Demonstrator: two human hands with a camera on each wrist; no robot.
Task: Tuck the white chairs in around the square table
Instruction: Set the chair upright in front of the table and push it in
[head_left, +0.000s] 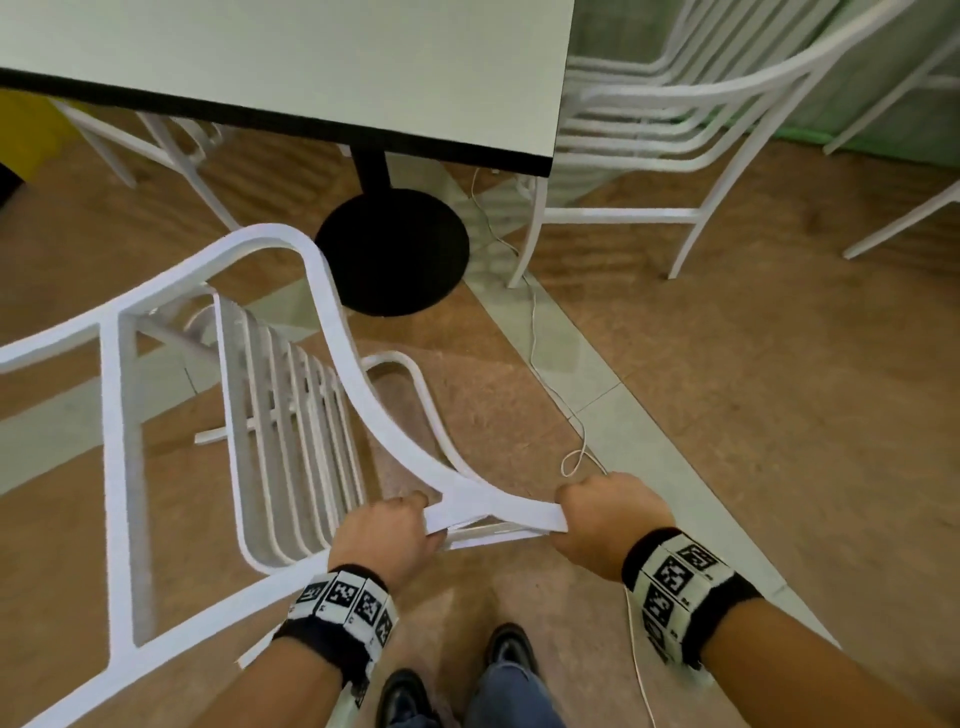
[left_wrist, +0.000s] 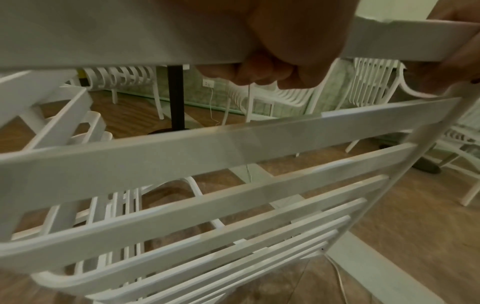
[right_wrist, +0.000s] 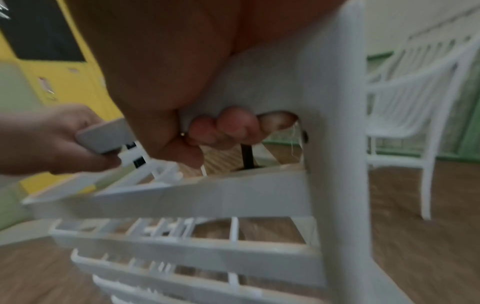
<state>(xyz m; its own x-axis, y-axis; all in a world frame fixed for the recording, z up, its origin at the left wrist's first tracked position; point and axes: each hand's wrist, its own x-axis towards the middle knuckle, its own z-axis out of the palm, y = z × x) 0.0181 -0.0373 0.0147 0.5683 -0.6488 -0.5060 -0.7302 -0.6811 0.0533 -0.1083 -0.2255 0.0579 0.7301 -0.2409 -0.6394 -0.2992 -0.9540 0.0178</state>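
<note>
Both hands grip the top rail of the white chair, the left hand and the right hand with their fingers curled closed around the rail, as both wrist views show. The chair stands at about 8 o'clock from the black base of the counter, well apart from the counter edge and turned at an angle, so it is not yet tucked in. I think the first risk is the thin white cable that runs over the floor from under the counter toward the person's feet, with a small loop just beside the right hand in the head view; a chair leg or a shoe can catch it if the chair slides toward 1 o'clock. The second risk is the round base: a front leg can knock against it if the chair goes in too straight toward the pillar. The curved armrest can also strike the dark edge of the counter if it is higher than the underside; I cannot tell this from here. The open room is the wooden floor between the chair and the base, at 12 o'clock. At 2 o'clock a stack of chairs stands close to the counter corner, and another chair is under the counter at 10 o'clock, so the room there is narrow.
</note>
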